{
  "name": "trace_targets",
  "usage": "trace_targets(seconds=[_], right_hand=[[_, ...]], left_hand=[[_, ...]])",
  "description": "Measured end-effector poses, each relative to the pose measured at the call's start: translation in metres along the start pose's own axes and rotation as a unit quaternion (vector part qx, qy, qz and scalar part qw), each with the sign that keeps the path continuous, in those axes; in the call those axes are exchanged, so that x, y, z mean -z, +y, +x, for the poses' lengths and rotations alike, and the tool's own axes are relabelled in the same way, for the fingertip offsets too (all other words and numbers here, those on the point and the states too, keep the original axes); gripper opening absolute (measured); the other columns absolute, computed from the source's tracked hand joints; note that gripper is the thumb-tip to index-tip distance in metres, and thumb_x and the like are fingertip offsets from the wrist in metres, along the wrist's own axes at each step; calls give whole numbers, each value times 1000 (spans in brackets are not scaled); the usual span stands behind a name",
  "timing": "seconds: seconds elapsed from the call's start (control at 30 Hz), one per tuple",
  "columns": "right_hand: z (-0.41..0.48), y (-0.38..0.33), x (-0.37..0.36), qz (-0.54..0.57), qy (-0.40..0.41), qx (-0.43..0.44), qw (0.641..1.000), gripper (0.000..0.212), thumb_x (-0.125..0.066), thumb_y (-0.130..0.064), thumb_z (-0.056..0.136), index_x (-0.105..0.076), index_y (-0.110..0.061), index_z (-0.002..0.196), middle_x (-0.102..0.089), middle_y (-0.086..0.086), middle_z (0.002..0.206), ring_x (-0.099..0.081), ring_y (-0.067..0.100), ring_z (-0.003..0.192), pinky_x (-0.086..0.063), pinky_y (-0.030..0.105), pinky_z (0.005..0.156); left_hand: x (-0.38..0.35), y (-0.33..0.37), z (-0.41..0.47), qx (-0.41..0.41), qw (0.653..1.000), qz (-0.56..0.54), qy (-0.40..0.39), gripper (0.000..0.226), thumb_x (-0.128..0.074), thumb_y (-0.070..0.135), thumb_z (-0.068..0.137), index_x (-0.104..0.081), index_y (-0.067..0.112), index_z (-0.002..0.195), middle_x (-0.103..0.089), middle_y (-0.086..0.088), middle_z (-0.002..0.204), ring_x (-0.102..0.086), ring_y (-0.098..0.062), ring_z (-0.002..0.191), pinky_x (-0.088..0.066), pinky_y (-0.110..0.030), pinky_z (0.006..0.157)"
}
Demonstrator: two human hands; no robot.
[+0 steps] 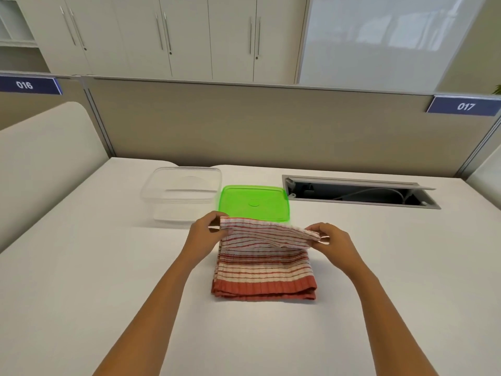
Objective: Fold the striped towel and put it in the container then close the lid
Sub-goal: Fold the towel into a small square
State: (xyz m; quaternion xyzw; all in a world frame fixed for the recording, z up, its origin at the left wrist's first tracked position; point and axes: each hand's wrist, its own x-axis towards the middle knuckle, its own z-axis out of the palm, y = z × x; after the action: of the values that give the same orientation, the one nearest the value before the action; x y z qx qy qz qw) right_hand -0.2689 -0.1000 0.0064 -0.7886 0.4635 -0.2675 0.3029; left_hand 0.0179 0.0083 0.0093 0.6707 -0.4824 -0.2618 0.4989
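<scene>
The red-and-white striped towel (264,270) lies partly folded on the white table, its near red hem flat and its far edge lifted off the surface. My left hand (207,232) pinches the far left corner and my right hand (332,241) pinches the far right corner. Behind the towel, the green lid (254,202) lies flat on the table. Left of the lid stands the clear plastic container (181,195), open with nothing inside.
An open cable tray slot (357,192) is cut into the table at the back right. A beige partition wall (271,126) runs along the table's far edge. White table surface (81,267) spreads to both sides of the towel.
</scene>
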Motion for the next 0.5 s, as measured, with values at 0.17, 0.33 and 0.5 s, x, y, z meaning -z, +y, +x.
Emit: trace_targets(seconds=[0.17, 0.33, 0.5], right_hand=[[-33, 2, 0, -11, 18, 47, 999, 19, -68, -2, 80, -67, -21, 84, -64, -5, 88, -58, 10, 82, -45, 18, 71], [-67, 6, -12, -104, 34, 106, 988, 26, -66, 6, 77, -70, -15, 93, -63, 1, 96, -56, 18, 93, -42, 23, 84], [-92, 8, -19, -187, 55, 157, 968, 35, -73, 8, 68, -71, -14, 95, -68, 3, 99, -62, 24, 91, -53, 31, 79]], left_hand=[[-3, -13, -42, -94, 994, 47, 29, 37, -75, 2, 70, -60, 35, 82, -60, 10, 93, -60, -11, 88, -51, -31, 76], [-6, -39, -74, -99, 992, 74, 20, 53, -64, -16, 66, -62, 35, 80, -57, 7, 96, -57, -3, 96, -51, -19, 77], [-9, -52, -85, -88, 993, 79, 12, 50, -59, -18, 70, -63, 30, 83, -56, 8, 101, -56, 0, 102, -47, -6, 82]])
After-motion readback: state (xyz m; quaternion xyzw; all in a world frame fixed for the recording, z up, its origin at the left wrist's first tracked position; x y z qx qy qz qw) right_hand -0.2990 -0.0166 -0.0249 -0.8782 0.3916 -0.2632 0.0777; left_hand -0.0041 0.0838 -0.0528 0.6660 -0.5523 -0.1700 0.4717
